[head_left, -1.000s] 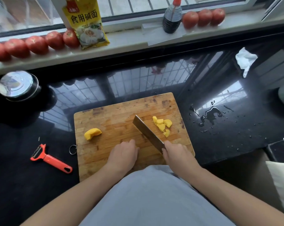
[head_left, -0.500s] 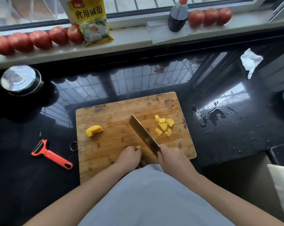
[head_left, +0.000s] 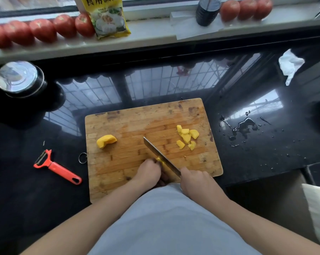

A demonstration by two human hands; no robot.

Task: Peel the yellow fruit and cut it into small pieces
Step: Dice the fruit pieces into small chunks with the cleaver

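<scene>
Our right hand (head_left: 196, 183) grips the handle of the knife (head_left: 160, 157), blade angled across the cutting board (head_left: 137, 116); our left hand (head_left: 149, 172) curls round a small piece of yellow fruit (head_left: 158, 159) pressed against the blade. A larger uncut chunk (head_left: 106, 141) lies at the board's left; the cut pieces (head_left: 186, 138) sit at its right. We judge the main hazard to be the left fingertips touching the blade: the slick piece may slip and the edge nick them.
</scene>
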